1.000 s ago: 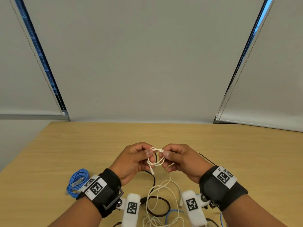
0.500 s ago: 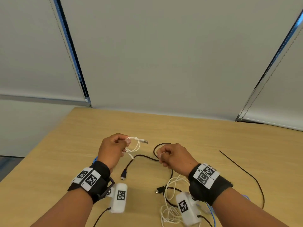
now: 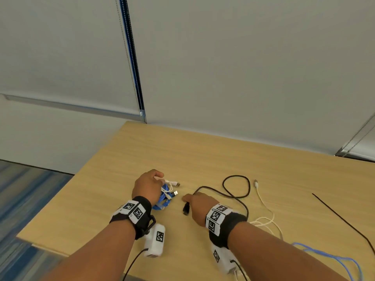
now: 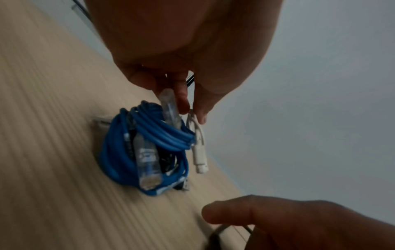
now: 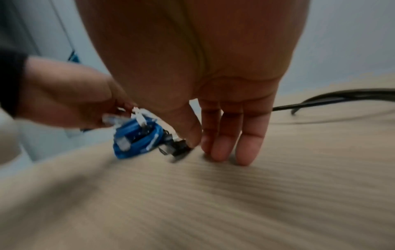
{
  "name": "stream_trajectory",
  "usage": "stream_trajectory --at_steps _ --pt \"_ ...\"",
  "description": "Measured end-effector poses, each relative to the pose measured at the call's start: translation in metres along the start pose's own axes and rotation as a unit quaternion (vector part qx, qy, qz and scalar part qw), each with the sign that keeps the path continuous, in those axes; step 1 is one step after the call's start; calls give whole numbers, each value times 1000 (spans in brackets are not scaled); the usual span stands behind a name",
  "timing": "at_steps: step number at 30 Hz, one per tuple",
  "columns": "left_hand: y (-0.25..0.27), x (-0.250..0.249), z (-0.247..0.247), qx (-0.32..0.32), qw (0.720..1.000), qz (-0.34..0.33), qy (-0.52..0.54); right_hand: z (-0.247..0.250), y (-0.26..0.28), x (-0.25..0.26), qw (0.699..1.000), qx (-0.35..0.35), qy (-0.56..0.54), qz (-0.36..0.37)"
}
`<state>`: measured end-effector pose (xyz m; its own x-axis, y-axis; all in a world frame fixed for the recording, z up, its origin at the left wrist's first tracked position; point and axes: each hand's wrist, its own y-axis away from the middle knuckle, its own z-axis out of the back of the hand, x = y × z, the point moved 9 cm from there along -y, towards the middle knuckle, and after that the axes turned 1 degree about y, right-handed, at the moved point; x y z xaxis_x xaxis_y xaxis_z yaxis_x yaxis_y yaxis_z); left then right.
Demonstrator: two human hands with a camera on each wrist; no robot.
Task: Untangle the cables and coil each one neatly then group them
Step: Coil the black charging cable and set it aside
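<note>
My left hand (image 3: 147,186) pinches the coiled white cable (image 4: 197,145), setting it against the blue coil (image 3: 163,197) just beneath: two grouped. My right hand (image 3: 199,206), fingers straight, touches the table (image 3: 203,155). Beyond it, the black cable (image 3: 236,186) and others lie uncoiled.

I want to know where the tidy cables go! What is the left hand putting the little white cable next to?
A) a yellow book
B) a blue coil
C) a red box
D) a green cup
B: the left hand pinches the white cable right beside the blue coil lying on the table.
</note>
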<state>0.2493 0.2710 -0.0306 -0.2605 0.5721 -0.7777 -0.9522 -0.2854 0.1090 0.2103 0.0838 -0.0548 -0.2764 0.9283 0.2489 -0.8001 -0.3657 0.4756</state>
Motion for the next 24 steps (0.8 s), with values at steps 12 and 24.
stream_trajectory --at_steps 12,24 --pt "15 -31 18 -59 993 -67 -71 59 21 -15 980 -181 53 60" --pt "82 -151 -79 348 910 -55 219 142 92 -59 961 -238 -55 129"
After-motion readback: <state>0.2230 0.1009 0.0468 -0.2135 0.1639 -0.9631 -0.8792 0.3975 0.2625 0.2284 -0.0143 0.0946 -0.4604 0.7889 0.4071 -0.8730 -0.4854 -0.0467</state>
